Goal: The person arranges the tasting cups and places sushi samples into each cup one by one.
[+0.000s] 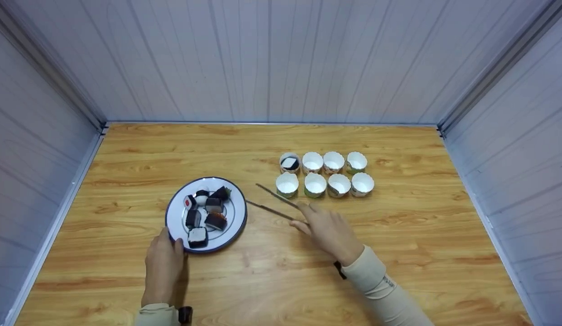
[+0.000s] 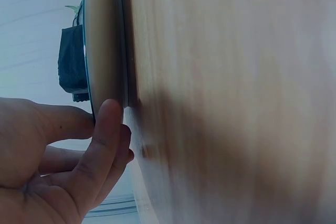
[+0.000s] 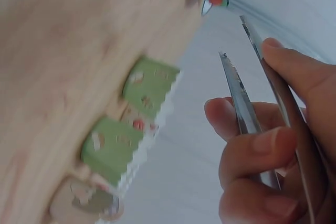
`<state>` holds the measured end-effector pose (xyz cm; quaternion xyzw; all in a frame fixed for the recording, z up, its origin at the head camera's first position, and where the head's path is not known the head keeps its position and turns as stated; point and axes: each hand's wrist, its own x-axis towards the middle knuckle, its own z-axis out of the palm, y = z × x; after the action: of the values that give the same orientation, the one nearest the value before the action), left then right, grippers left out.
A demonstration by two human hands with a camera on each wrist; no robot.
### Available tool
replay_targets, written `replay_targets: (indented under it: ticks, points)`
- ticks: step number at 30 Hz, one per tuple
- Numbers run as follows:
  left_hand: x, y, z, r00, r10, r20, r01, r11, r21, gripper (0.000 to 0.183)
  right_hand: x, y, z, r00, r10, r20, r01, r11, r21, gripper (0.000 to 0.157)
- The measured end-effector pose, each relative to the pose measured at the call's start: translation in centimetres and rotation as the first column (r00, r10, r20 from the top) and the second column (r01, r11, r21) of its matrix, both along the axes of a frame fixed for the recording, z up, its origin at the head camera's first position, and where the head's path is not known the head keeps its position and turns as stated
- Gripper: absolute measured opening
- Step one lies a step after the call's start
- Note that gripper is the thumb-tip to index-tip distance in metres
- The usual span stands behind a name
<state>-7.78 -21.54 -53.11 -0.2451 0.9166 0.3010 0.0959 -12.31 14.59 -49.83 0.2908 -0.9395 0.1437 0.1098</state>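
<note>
Pinching plate by rim in left hand. Gripping tongs in right hand, tips parted, probably empty given blurry wrist view. Best to close squarely, gently on sushi, ahead-right of left hand. Note paper cups ahead of right, wood-grain table beneath both, panelled walls beyond.

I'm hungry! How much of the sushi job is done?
Looks done: one black-and-white sushi piece sits in a round white-lined cup, back row, left end. In hand: the right hand holds open, empty metal tongs; the left hand grips the round white blue-rimmed plate. Seemingly left: seven sushi pieces on that plate, and seven cups that look empty.
</note>
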Motion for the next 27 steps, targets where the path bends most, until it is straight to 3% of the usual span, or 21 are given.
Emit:
replay_targets:
  ticks: [13, 20, 27]
  points:
    - [-0.1, 0.1, 0.0, 1.0, 0.016, -0.002, -0.016, 1.0, 0.009, 0.054, 2.1, -3.2, -1.2, 0.995, 0.095, 0.024, -0.096, 0.995, 0.031, 0.044]
    - [0.8, -0.2, 0.0, 0.991, -0.053, -0.125, 0.051, 0.999, -0.017, 0.051, 2.5, -4.7, -2.2, 0.992, 0.121, -0.041, -0.117, 0.99, 0.073, 0.039]
    - [0.5, -0.1, 0.0, 0.996, -0.026, -0.084, 0.026, 1.0, 0.001, 0.052, 2.5, -5.8, -2.4, 0.995, 0.096, -0.008, -0.095, 0.989, 0.109, 0.038]
